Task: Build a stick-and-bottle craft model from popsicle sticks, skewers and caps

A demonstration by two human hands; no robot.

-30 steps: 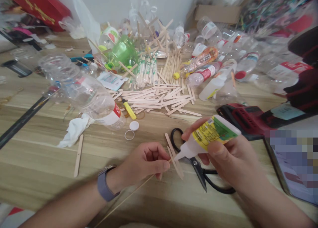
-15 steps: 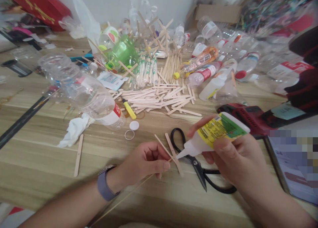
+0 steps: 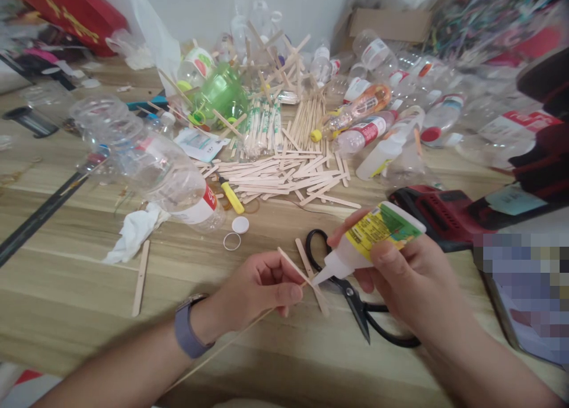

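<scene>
My left hand (image 3: 267, 289) is closed, pinching a wooden craft stick (image 3: 291, 263) and a long thin bamboo skewer (image 3: 222, 353) that trails down towards me. My right hand (image 3: 400, 277) grips a glue bottle (image 3: 373, 236) with a yellow and green label. The bottle is tilted, its white nozzle tip at the craft stick, close to my left fingertips. Just behind, another craft stick with small holes (image 3: 304, 255) lies on the table. Black-handled scissors (image 3: 353, 298) rest partly beneath the bottle and my right hand.
A pile of craft sticks (image 3: 267, 177) and a bundle of skewers (image 3: 311, 114) lie ahead. Plastic bottles (image 3: 364, 129) crowd the back. A large clear bottle (image 3: 178, 182), a yellow-handled tool (image 3: 232, 195) and a lone stick (image 3: 141, 277) are left; a red-black power tool (image 3: 438, 215) is right.
My right hand has moved a little to the left with the glue bottle, and its nozzle has shifted slightly along the stick. The held stick has turned slightly, showing more of its flat face.
</scene>
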